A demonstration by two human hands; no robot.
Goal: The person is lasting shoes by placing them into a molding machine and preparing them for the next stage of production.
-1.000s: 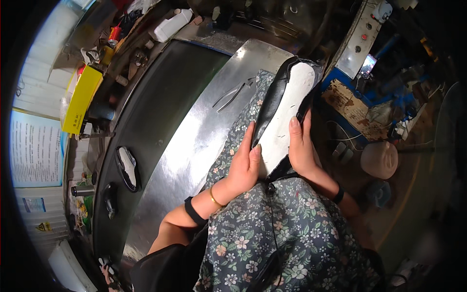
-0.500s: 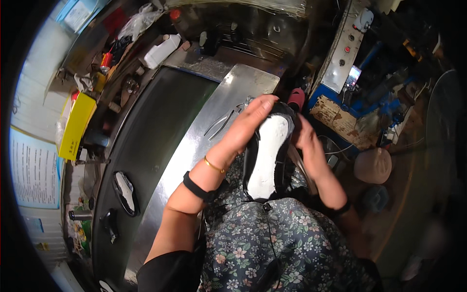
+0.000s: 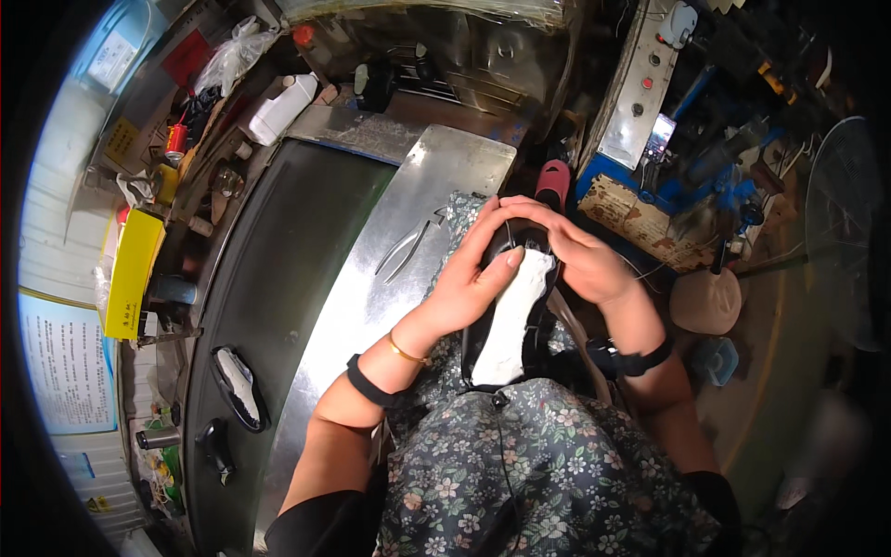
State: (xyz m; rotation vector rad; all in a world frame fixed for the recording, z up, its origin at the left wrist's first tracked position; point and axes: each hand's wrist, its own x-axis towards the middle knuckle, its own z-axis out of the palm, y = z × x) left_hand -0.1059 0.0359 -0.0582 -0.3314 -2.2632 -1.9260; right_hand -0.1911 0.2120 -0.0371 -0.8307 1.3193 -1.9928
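Note:
A black shoe upper with a white bottom (image 3: 509, 320) lies bottom up in my lap, its narrower end pointing away from me. My left hand (image 3: 481, 269) wraps the left side of its far end, with the thumb pressed on the edge of the white bottom. My right hand (image 3: 585, 260) curls around the far right side, its fingers reaching over the tip to meet the left fingers. Under the hands, most of the tip is hidden. To the left, pliers (image 3: 405, 252) rest on a shiny metal plate (image 3: 357, 288).
Beyond the plate runs a dark belt (image 3: 288, 251) carrying another white-bottomed black shoe (image 3: 238, 388) and a small black piece (image 3: 217, 450). A white jug (image 3: 283, 110) and yellow box (image 3: 135, 274) stand along the far-left side. At right are a button panel (image 3: 636, 93) and a pale container (image 3: 707, 302).
My left thumb has come down onto the white bottom. My right hand has moved up and over the tip, its fingers now meeting the left ones. The view has shifted slightly.

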